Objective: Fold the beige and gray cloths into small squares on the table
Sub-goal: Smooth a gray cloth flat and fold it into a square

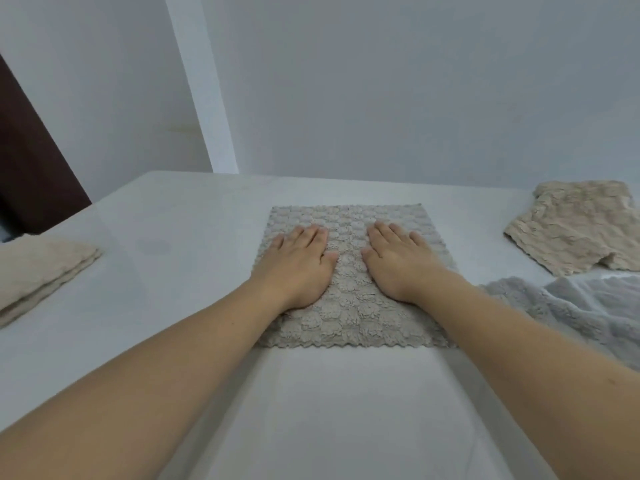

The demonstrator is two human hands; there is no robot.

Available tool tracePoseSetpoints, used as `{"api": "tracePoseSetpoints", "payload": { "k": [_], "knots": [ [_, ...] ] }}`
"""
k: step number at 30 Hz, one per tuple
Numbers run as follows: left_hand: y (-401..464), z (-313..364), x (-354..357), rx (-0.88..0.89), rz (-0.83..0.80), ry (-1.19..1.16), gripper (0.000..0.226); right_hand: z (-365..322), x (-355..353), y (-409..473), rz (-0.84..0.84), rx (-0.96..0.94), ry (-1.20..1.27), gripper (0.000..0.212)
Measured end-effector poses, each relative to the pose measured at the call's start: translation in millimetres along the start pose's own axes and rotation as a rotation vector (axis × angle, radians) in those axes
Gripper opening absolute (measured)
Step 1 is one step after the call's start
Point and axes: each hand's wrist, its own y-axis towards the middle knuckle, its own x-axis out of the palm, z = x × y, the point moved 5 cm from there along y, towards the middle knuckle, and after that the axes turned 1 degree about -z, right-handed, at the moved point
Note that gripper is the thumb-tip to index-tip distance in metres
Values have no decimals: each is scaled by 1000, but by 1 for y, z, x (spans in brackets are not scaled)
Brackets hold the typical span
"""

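A bumpy-textured beige cloth [349, 306] lies flat at the middle of the white table [329, 410], its scalloped near edge straight across and its far edge close to parallel with it; both hands rest palm-down on its far half, side by side with a strip of cloth bare between them; the left hand [298, 261] has its fingers straight and together, pointing away, the thumb lying inward on the fabric; the right hand [398, 258] mirrors it, fingers flat and slightly spread, thumb turned toward the other hand; neither hand grips or pinches anything, both simply press on the cloth; at the left edge of the table sits a folded beige cloth [38, 271], several layers showing along its near side; at the far right lies another beige cloth [575, 226], flat but irregular in outline, perhaps loosely doubled over, though the wide-angle edge makes that hard to judge; just nearer than it, at the right edge, a fluffy gray cloth [581, 310] lies rumpled and unfolded, its left tip reaching close to the right forearm.
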Motion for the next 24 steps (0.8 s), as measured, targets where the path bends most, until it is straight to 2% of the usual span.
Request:
{"api": "tracePoseSetpoints", "payload": {
  "k": [4, 9, 11, 12, 15, 16, 18, 20, 24],
  "knots": [
    [-17, -31, -1, -25, 4, -4, 59, 20, 1, -10, -9, 8, -18, 58],
    [-45, -73, -4, -129, -58, 55, 56, 64, -6, -36, -68, 160, -40, 58],
    [-43, -64, -19, -139, -40, 196, 58, 58, -16, -37, -76, 173, -115, 59],
    [-41, -53, -31, -125, 19, 229, 58, 48, -22, -37, -57, 151, -133, 59],
    [-40, -7, -52, -53, 197, 9, 58, 9, -25, -50, 61, 44, -53, 58],
    [-44, 9, -45, -20, 187, -51, 57, -3, -15, -57, 82, 10, -46, 58],
    [-59, 31, -12, 10, 94, -28, 58, -12, 5, -70, 50, 11, -2, 58],
    [-65, 27, 9, -17, 52, -15, 59, -7, 11, -68, 33, 30, 28, 58],
    [-63, 23, 6, -6, 28, -15, 59, -6, 8, -65, 38, 21, 11, 57]
  ]
}}
